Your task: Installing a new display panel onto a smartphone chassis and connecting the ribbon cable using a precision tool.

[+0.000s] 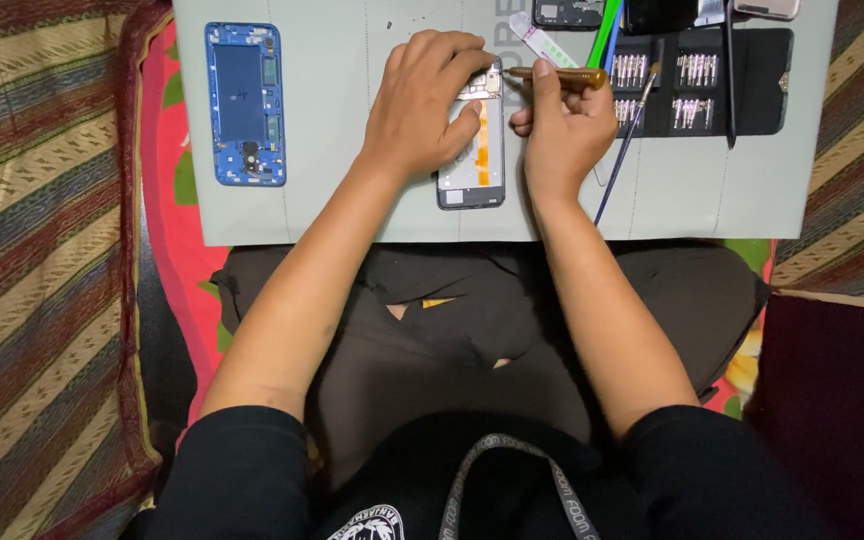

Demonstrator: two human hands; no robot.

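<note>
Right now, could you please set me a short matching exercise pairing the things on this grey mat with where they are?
Things:
1. blue phone frame
2. opened phone
3. brown-handled screwdriver
4. black bit case

Places:
A. under the left hand
B. the mat's far right
C. in the right hand
D. the mat's left end

Pairs: 1-D, 2-A, 3-C, 4-B

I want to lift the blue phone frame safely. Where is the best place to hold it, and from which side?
Hold the blue frame by its two long edges near the middle, coming from above. It lies flat and alone on the grey mat, with free space on both sides, and its open face shows small parts that are probably better left untouched.
</note>
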